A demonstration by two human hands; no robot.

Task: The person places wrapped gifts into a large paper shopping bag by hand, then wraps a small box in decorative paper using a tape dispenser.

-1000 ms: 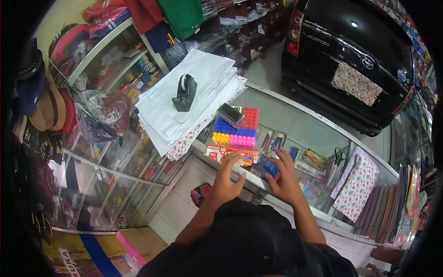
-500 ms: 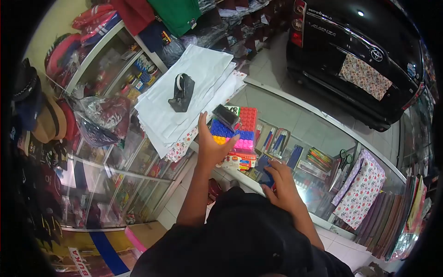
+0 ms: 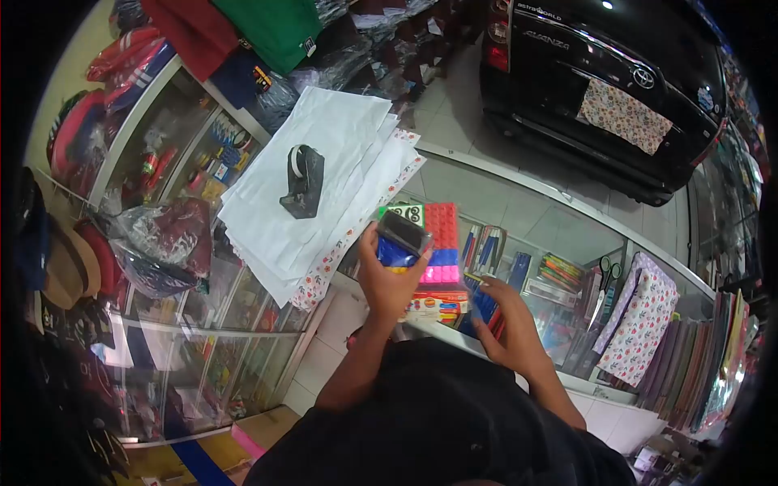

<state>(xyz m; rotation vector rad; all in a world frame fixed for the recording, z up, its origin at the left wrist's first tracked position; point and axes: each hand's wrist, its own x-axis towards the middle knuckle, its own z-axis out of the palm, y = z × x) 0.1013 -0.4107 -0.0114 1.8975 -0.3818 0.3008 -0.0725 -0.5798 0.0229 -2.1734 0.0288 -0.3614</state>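
My left hand [image 3: 386, 283] is closed around a dark rectangular block [image 3: 403, 233], like a board eraser, with the thumb at its lower corner. Beneath lie bumpy toy blocks [image 3: 442, 231] in red, blue and pink, in clear wrap, beside a green-edged number card [image 3: 412, 212]. A small red and white box [image 3: 438, 306] sits below them at the counter's near edge. On the right, my right hand [image 3: 516, 328] curls its fingers and thumb about a flat blue pack [image 3: 484, 306]; its grip is partly hidden.
White paper sheets [image 3: 275, 202] and a black tape dispenser [image 3: 304, 182] lie at left. Pens [image 3: 486, 247], coloured pencils [image 3: 561, 271], scissors [image 3: 602, 287] and floral wrap [image 3: 640, 324] are along the glass counter [image 3: 535, 186]. A black car [image 3: 600, 97] stands beyond.
My left hand has closed on the dark block, which has tilted slightly over the toy blocks. My right hand's fingers have drawn in around the blue pack. The whole view has shifted a little.
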